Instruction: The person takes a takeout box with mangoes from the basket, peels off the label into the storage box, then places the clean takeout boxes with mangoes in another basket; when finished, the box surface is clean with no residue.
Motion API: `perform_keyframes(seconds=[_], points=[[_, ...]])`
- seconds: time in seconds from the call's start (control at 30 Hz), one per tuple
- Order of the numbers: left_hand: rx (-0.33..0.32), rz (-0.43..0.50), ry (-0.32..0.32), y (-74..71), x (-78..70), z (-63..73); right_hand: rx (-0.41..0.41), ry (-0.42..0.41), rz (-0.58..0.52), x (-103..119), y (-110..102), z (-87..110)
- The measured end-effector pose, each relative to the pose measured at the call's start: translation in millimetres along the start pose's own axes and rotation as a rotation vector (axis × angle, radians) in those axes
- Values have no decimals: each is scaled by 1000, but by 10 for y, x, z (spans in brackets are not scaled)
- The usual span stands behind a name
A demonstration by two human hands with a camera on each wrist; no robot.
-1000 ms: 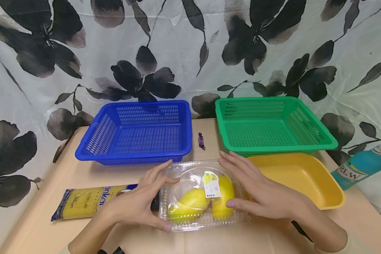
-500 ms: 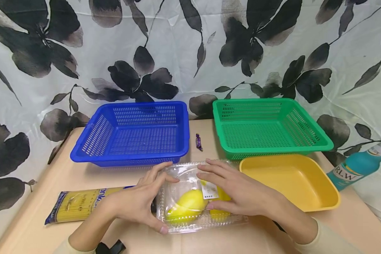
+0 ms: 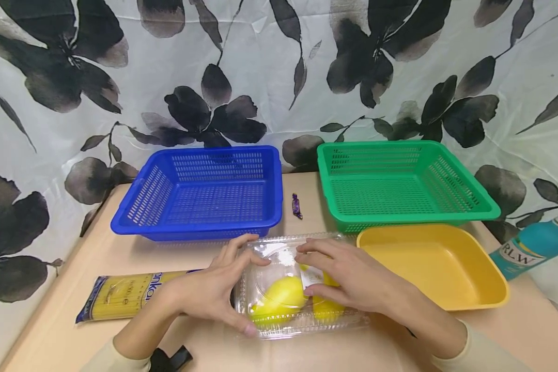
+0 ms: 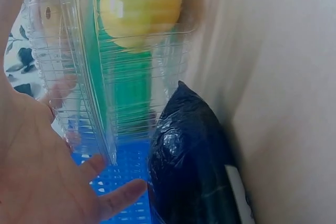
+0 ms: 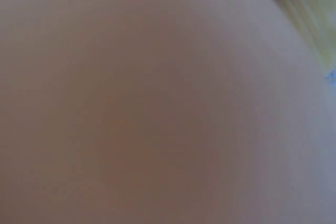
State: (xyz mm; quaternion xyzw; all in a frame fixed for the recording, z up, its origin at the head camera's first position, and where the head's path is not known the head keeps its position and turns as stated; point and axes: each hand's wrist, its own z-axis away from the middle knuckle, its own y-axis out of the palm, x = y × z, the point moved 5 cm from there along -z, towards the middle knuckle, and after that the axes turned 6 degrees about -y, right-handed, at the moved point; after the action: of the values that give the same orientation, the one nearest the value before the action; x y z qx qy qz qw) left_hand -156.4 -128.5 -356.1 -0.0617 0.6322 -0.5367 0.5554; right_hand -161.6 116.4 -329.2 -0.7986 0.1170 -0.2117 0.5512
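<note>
A clear plastic clamshell box point(image 3: 276, 253) with two yellow mangoes point(image 3: 285, 294) inside lies on the table in the head view. At its left end my left hand point(image 3: 200, 297) spreads its thumb and fingers, touching the front corner and the top. My right hand point(image 3: 360, 279) rests on the lid, fingers spread over the white label and the right mango. In the left wrist view, the box point(image 4: 126, 114) stands beside the open palm, near the dark end of a spaghetti packet point(image 4: 191, 161). Blurred skin fills most of the right wrist view.
Behind the box stand a blue basket point(image 3: 195, 227) and a green basket point(image 3: 414, 218), with a purple-wrapped candy point(image 3: 296, 206) between them. A yellow tub point(image 3: 485, 289) sits right, beside a teal bottle point(image 3: 535, 248). A spaghetti packet point(image 3: 121, 297) lies left.
My right hand has moved left from the box's right edge onto the lid, covering part of the label. The left hand stays at the left end.
</note>
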Motion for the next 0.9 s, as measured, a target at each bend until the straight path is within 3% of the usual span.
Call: perform_keyframes(seconds=[0.43, 0.9], points=[[16, -4, -15, -16, 8, 1, -30, -100, 9, 63, 9, -17], [15, -3, -15, 12, 9, -1, -89, -92, -46, 82, 12, 2]])
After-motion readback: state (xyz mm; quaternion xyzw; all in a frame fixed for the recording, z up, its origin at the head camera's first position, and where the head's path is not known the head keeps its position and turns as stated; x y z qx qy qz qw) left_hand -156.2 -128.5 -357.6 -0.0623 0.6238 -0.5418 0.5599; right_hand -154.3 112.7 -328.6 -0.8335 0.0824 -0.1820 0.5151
